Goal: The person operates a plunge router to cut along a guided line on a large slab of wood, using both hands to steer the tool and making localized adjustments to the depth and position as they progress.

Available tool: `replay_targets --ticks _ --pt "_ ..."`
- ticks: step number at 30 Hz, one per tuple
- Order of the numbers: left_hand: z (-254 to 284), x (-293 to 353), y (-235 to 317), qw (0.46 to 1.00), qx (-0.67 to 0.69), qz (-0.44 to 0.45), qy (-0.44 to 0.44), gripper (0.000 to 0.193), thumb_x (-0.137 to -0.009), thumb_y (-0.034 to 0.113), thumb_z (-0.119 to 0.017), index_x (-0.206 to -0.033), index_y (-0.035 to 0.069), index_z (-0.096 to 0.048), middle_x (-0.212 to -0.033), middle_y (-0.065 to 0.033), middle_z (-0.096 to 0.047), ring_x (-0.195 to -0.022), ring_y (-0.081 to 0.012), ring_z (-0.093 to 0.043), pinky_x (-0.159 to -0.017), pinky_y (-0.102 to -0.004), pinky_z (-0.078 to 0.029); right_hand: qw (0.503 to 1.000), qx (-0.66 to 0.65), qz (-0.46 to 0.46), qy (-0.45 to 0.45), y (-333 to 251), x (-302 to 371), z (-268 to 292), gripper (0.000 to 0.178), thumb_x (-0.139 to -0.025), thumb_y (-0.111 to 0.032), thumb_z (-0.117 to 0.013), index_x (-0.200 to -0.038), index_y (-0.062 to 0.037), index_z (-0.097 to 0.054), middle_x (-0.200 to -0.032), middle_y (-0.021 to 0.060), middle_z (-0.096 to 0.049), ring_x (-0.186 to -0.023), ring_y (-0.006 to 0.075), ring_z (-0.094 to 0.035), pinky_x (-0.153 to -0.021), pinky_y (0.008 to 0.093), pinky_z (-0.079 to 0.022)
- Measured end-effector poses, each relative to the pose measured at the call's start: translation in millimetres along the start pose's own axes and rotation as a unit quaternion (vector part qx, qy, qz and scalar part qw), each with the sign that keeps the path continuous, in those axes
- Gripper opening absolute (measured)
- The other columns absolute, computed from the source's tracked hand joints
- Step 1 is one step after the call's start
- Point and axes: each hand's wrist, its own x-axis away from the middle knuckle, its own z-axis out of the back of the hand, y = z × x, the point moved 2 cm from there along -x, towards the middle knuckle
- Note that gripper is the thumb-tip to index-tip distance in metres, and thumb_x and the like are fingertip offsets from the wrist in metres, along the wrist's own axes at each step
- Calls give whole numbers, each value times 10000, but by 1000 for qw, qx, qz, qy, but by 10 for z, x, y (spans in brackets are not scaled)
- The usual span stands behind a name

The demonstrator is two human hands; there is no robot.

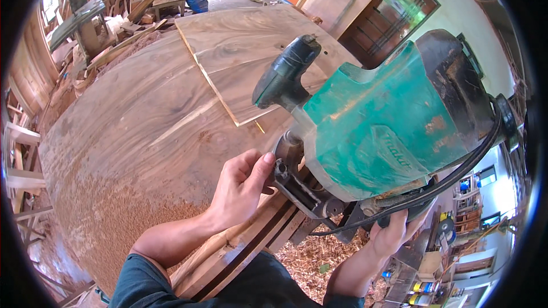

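A teal and black plunge router [377,125] stands tilted over a long wooden piece [251,245] with a dark groove along it. My left hand [242,185] is closed at the left side of the router's metal base [305,191], its thumb pressed to the metal and its fingers curled beneath. On the right, my right hand [394,231] wraps round the router's near handle, partly hidden under the motor body and the black power cord [445,182]. The other black handle [285,74] sticks out at the far left, untouched. The cutter is out of sight.
A broad wooden table [131,131] strewn with sawdust fills the left and far side. A thinner wood sheet [257,63] lies on it. Shavings [314,262] cover the floor by my body. Scrap lumber [142,0] is heaped at the far left; a door [388,17] stands beyond.
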Motion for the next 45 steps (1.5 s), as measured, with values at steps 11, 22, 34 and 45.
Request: replay_targets --ticks 11,22,34,45 --pt "25 6 79 998 -57 2 -4 401 -1076 357 -539 -925 -2 -637 -771 -15 -655 -704 -77 -619 -539 -238 -513 1000 21 5 10 31 4 -8 762 -843 -88 -695 -1510 40 -348 -1389 119 -494 -1253 218 -500 -1059 349 -407" --pt "117 -78 337 992 -115 -57 -11 330 -1019 312 -653 -919 -1 -638 -780 -12 -645 -726 -66 -619 -573 -242 -511 998 69 4 1 -22 -53 -41 753 -823 -158 -709 -1473 36 -383 -1311 127 -537 -1161 211 -552 -977 332 -458" --pt "-21 -19 917 820 -471 -291 -144 165 -870 142 -780 -953 18 -712 -893 -116 -698 -833 -292 -715 -707 -389 -551 997 71 23 17 -25 -65 -89 777 -832 -179 -716 -1488 24 -352 -1213 124 -571 -969 179 -608 -751 277 -516" --pt "167 -452 983 821 -317 -273 -388 139 -982 49 -620 -1084 -5 -698 -1080 -164 -686 -1022 -329 -659 -889 -407 -509 997 75 12 4 17 -46 -51 732 -833 -139 -688 -1471 47 -382 -1328 141 -535 -1193 233 -545 -1042 364 -423"
